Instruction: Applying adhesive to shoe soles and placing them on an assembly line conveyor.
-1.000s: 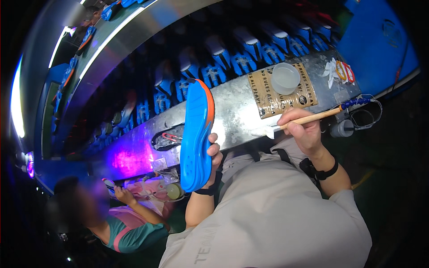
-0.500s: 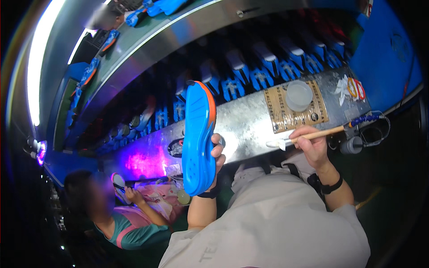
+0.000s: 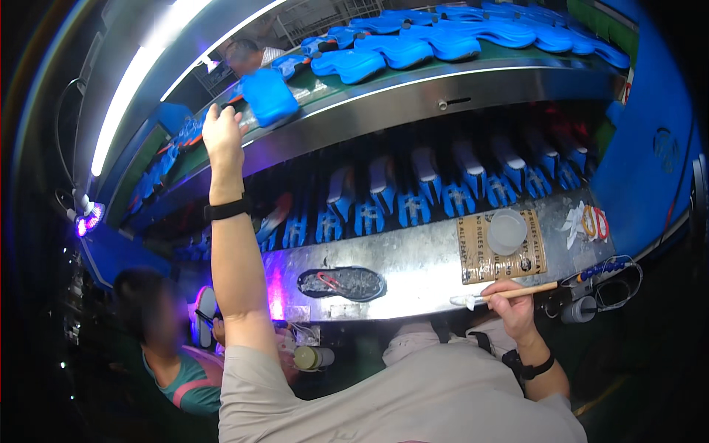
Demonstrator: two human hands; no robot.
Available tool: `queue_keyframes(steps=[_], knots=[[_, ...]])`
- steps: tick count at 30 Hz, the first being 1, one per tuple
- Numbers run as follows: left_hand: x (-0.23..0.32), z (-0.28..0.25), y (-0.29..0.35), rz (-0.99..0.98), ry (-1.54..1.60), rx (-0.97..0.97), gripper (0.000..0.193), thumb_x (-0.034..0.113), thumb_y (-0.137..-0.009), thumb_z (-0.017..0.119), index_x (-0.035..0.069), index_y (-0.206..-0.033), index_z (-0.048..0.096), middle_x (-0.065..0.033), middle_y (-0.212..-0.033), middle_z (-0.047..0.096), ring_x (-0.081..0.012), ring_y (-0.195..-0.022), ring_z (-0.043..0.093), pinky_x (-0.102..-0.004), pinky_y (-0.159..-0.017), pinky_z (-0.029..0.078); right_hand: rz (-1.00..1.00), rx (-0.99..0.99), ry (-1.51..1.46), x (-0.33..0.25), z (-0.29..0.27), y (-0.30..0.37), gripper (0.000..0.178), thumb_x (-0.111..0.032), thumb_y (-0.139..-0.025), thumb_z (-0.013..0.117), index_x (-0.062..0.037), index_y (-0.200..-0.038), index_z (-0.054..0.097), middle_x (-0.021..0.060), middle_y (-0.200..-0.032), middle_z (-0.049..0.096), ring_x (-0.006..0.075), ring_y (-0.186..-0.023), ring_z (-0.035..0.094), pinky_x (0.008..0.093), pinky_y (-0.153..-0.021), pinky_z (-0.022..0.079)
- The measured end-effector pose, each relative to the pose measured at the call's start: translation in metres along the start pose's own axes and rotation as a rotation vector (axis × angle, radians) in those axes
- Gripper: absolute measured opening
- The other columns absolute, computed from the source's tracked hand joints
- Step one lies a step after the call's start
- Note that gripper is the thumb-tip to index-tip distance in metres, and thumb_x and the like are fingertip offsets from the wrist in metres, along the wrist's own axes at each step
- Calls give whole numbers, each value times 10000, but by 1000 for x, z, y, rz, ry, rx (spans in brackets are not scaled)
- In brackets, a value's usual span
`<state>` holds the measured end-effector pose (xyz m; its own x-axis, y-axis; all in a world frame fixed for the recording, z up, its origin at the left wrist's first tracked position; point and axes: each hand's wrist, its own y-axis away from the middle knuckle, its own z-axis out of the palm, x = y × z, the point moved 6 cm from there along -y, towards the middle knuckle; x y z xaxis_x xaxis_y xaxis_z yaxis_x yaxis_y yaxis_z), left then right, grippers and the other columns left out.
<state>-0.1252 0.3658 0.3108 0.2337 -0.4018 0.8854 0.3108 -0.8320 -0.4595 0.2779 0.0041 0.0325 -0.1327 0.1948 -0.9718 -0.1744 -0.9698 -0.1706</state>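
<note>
My left hand (image 3: 224, 136) is stretched far forward to the raised conveyor belt. Its fingers are loosely bent and apart, just left of a blue sole (image 3: 270, 97) that overhangs the belt's near edge; I see no clear grip on it. Low over the bench's front edge, my right hand (image 3: 512, 306) is closed around the wooden handle of a brush (image 3: 538, 289), with its whitish bristle end pointing left. A dark sole-shaped pad (image 3: 362, 284) lies on the bench between my arms, with a small reddish loop on it.
A translucent tub (image 3: 507, 231) stands on a taped cardboard sheet (image 3: 473, 272). Scissors (image 3: 599, 221) and white scraps lie to its right. Blue soles and uppers line the lower rack (image 3: 413, 209); more blue soles (image 3: 443, 40) cover the belt. A co-worker (image 3: 177, 369) sits at left.
My left hand has gone from the middle, where it held up a blue and orange sole, forward to the belt. My right hand keeps the brush low. The view has tilted upward.
</note>
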Motion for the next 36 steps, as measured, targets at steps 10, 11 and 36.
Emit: queue_keyframes(steps=[10,11,36], knots=[[-2,72,-14,303,-845,-601,759,562,-946,526,-51,-1392,491,-235,-1354,572,-305,-1251,564,-355,-1031,427,94,8,41,41,-2,-16,130,-106,-921,630,-4,-982,682,21,-880,639,81,-769,553,227,-677,451],[-1,69,-24,313,-835,-573,759,562,-946,526,-51,-1392,491,-235,-1354,572,-305,-1251,564,-355,-1031,427,122,22,32,50,-3,-18,133,-109,-925,627,-4,-983,682,16,-888,636,74,-772,549,230,-679,452],[-72,26,-164,801,-1559,-504,192,16,-784,573,-25,-946,669,-264,-969,651,-432,-967,613,-495,-863,485,-412,57,525,66,10,-46,104,-3,-773,696,-5,-877,697,102,-704,635,248,-602,601,352,-565,452]])
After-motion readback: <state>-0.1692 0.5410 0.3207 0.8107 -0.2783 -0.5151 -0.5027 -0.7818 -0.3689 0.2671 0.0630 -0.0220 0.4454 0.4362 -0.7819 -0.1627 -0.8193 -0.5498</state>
